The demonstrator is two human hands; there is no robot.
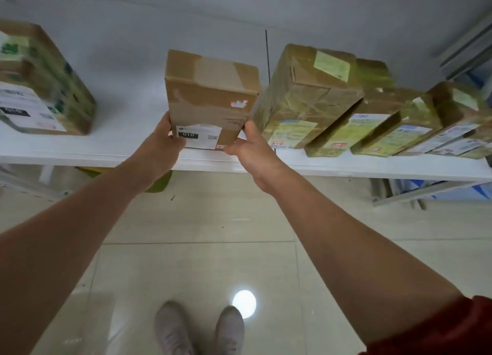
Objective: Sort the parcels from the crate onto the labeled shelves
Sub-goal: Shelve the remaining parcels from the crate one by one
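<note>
Brown parcel [211, 96] labelled "010" stands upright at the front of the white shelf [117, 144]; left hand [159, 141] grips its lower left corner; right hand [246, 146] clamps its lower right corner; row of taped parcels [308, 96] leans further right along the shelf; another box [42, 88] sits at the shelf's left end; grey shoes [199, 328] below the shelf.
</note>
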